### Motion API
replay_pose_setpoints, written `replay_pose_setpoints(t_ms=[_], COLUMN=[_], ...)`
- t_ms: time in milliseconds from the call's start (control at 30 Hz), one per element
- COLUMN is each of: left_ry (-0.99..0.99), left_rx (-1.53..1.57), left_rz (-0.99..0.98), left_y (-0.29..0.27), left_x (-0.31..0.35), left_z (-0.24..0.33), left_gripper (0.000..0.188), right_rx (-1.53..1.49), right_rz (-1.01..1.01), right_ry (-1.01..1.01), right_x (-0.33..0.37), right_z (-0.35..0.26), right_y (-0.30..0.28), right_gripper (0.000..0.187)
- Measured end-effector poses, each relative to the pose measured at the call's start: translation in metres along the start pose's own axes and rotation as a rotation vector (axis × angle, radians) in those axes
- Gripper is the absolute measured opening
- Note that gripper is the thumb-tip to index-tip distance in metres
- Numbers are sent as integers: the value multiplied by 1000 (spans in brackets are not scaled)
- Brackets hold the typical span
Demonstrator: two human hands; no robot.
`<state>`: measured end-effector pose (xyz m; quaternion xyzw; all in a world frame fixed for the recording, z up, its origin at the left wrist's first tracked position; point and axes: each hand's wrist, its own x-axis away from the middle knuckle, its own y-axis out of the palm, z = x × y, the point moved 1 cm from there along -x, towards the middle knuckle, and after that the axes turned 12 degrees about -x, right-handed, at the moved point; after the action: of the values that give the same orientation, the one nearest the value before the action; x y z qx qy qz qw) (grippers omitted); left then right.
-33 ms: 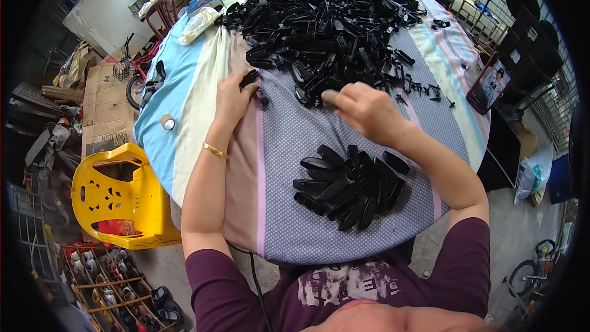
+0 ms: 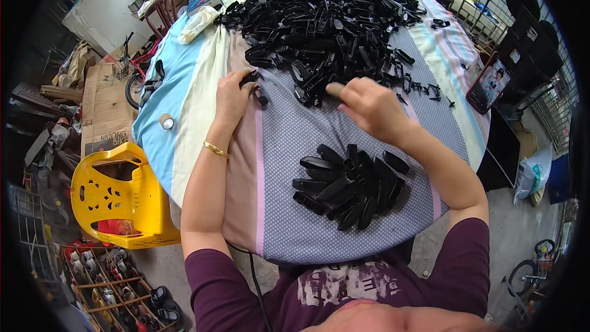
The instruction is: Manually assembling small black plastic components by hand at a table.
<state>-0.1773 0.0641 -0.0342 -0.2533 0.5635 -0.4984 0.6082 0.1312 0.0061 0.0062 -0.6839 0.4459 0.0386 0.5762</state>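
Note:
A large heap of black plastic clip-like pieces (image 2: 326, 18) covers the far half of the table. My left hand (image 2: 233, 98), with a gold bracelet on its wrist, rests left of the heap's near edge. Its fingers are closed on a small black plastic piece (image 2: 251, 78), and another dark piece (image 2: 262, 98) lies against the fingertips. At the heap's near edge hovers my right hand (image 2: 372, 106), fingers curled together, one fingertip wrapped in something brownish. What it pinches, if anything, is hidden. Closer to me lies a smaller cluster of longer black pieces (image 2: 350, 185).
Patterned cloth (image 2: 295, 227) covers the round table. On its left are a tape roll (image 2: 166, 122), a dark strap-like thing (image 2: 152, 83) and a plastic bag (image 2: 200, 24). A phone (image 2: 490, 84) stands at the right edge. A yellow chair (image 2: 117, 200) is at the left.
My right hand has shifted slightly to the right, along the heap's near edge. My left hand stays almost where it was.

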Motion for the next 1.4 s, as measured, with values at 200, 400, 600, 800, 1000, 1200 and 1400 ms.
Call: replay_pose_setpoints(t_ms=[200,400,600,800,1000,1200,1400], left_ry=[-34,-62,-249,-199,-221,-274,-203], left_rx=[190,979,1331,1304,1124,1390,1471], left_rz=[168,-216,-312,-292,-327,-268,-264], left_y=[-23,-15,-19,-25,-32,-22,-25], left_x=[9,45,53,53,53,58,58], left_z=[79,147,142,141,140,148,143], left_gripper=[26,29,30,32,35,36,32], right_rx=[-823,-1456,-1254,-1254,-1160,-786,-778], right_rz=[341,246,104,129,149,262,124], right_ry=[529,700,743,686,617,368,408], right_x=[7,5,11,15,13,15,13], right_z=[26,-6,-13,-18,-23,-27,-30], right_y=[-22,-4,-2,3,7,11,5], right_gripper=[23,28,22,18,12,15,27])
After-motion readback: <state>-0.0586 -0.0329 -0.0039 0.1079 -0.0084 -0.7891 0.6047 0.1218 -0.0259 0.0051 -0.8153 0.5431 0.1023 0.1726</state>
